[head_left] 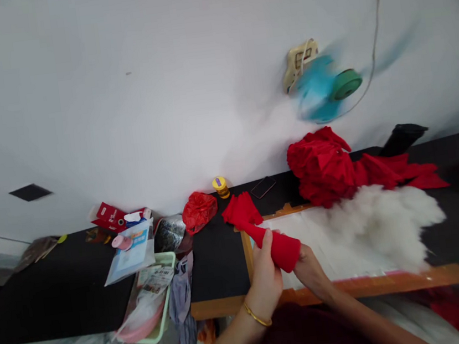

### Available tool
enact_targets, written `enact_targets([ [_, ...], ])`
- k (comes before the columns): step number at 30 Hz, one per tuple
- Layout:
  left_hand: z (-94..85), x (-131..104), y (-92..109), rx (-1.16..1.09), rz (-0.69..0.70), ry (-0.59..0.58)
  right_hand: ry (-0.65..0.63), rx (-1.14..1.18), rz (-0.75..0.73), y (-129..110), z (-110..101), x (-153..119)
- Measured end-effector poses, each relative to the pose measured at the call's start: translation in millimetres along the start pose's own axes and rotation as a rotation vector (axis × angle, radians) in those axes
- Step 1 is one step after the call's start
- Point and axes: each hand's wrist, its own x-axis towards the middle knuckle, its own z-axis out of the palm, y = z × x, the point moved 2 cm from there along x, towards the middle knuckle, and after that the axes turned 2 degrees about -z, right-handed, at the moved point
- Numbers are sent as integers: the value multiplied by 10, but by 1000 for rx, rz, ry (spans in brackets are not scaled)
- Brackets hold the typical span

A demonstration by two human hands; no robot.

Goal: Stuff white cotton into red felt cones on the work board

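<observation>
A red fabric tube (283,248), wide at its near right end and narrow at the far end, is between my hands above the table. My left hand (267,265) wraps around its middle, thumb on top. At the wide end is my right hand (308,268), its fingers partly hidden by the cloth; whether they reach inside I cannot see. Past the narrow end lies more red fabric (242,210), which seems to run on from the tube. White fluffy stuffing (386,222) is heaped to the right on a white sheet (316,234).
A pile of red fabric (321,166) lies behind the stuffing. A spinning blue fan (324,90) hangs near the wall. Along the back are a phone (263,187), a yellow-lidded jar (221,187) and a red plastic bag (200,211). A green basket (163,314) stands left.
</observation>
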Motion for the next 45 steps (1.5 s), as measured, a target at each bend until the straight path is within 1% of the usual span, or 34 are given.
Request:
enact_targets([
  [1,-1,7,-6,5,-1,-15,-17,11,26,-35,-6,10],
  [3,9,11,-36,20,12,-12,10,15,74,-77,-16,28],
  [5,30,13,-75,35,32,25,74,10,92,-94,-18,52],
  [7,48,31,-101,29,42,59,98,11,90,-100,-8,85],
  [9,40,79,-92,2,25,76,30,26,86,-94,6,118],
  [12,-36,194,-19,-52,-78,82,-145,62,136,-61,-14,125],
  [14,-105,275,55,-97,-148,71,-187,38,132,-49,-84,95],
  [16,-164,337,124,-147,-174,75,-125,-49,21,-74,-188,50],
  [18,-201,371,164,-183,-170,108,-20,-159,-132,-123,-283,2],
  [19,-211,377,170,-194,-164,133,10,-205,-194,-145,-309,-20],
  [20,-214,376,167,-199,-161,149,16,-241,-241,-159,-319,-36],
  [21,-209,370,157,-200,-161,153,-6,-270,-276,-164,-312,-47],
  [23,-185,348,132,-207,-168,131,-81,-323,-321,-144,-267,-53],
  [25,-155,319,114,-212,-192,97,-95,-379,-340,-99,-228,-49],
  [28,-127,288,110,-218,-232,89,-61,-461,-333,-34,-211,-47],
  [32,-110,271,71,-181,-226,105,-104,-562,-303,-5,-183,-45],
  [34,-102,253,10,-148,-198,89,-116,-623,-260,8,-150,-16],
  [37,-106,208,-103,-73,-143,41,-176,-690,-132,48,-96,54],
  [40,-152,181,-159,26,-74,46,-261,-601,-69,63,-79,80],
  [42,-190,189,-139,37,-22,69,-227,-501,-93,34,-113,48],
  [44,-213,215,-93,-4,-24,80,-114,-427,-178,-21,-178,-14],
  [45,-218,230,-68,-35,-51,80,-55,-400,-246,-54,-209,-49],
])
